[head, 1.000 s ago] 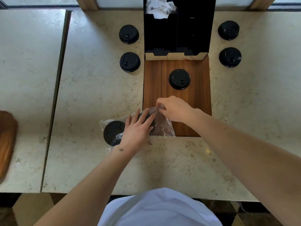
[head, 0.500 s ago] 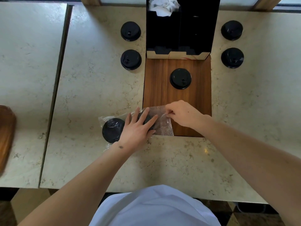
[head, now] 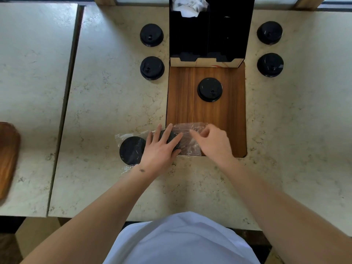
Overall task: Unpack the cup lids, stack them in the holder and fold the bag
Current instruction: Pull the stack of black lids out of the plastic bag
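A clear plastic bag (head: 191, 149) lies on its side across the front left corner of the wooden board (head: 190, 107). Inside it is a stack of black cup lids (head: 131, 150), its round end facing left. My left hand (head: 162, 149) lies over the middle of the bag and holds the stack down. At the bag's right end, my right hand (head: 213, 141) pinches the loose plastic with curled fingers. The black lid holder (head: 207, 62) stands at the far end of the board. One loose black lid (head: 209, 89) rests on the board in front of it.
Two black lids (head: 151, 34) (head: 152, 67) sit left of the holder and two more (head: 269, 32) (head: 270, 64) to its right. White crumpled paper (head: 188, 5) fills the holder's left slot. A wooden tray (head: 7, 155) lies on the neighbouring table, past a gap (head: 64, 103).
My right hand has slid nearer along the bag's right end, pulling at the plastic. My left hand has stayed pressed on the stack.
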`<state>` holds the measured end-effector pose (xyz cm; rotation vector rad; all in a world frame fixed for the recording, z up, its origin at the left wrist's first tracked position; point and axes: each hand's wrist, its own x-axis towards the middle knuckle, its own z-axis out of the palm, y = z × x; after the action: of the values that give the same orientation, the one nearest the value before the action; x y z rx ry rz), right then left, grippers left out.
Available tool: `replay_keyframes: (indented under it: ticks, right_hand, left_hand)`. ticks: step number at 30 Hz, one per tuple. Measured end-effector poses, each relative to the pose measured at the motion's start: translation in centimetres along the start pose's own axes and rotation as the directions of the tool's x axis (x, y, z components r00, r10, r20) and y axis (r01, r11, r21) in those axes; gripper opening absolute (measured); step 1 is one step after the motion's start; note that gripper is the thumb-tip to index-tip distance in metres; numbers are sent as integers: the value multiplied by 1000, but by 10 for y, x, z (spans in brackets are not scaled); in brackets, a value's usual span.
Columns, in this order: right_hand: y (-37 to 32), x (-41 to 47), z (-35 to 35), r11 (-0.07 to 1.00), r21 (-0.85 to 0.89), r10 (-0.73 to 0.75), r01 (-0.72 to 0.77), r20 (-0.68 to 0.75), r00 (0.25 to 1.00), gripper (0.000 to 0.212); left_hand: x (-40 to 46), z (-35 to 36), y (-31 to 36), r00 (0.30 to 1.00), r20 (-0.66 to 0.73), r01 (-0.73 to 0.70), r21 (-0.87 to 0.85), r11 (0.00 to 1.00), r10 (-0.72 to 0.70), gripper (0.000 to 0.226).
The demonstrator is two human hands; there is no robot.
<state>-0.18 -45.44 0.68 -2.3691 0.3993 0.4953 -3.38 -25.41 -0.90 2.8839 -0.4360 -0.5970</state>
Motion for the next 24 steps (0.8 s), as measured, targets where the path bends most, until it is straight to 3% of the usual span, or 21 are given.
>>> replay_keyframes:
  ticks: [4,6,11,18,21,24]
  right_hand:
    - [-12,-3,20,979,-72,197,-191,104,975,53]
    - [-12,-4,25,967,-85,248,-239,118,961,49]
    - [-11,-13,31,987,-58,155,-148,154,976,29]
    - [26,-9,-22,949,236,140,-210,283,949,27]
    - [36,2,-49,940,231,140,-250,406,903,29]
    - [39,12,-62,971,148,104,-190,453,885,21]
  left_hand:
    - [-5,-1,5,999,-25,38,-33,999,-39,54]
    - [-5,-1,7,998,-32,49,-38,998,-50,53]
    - [-5,1,6,998,-44,42,-47,998,-44,52]
    - [-6,0,-8,1000,-6,-18,-29,999,18,57]
    - [-7,-1,-11,999,1,-47,-33,998,47,57]
    - [-9,-4,-12,997,23,-76,-68,995,77,58]
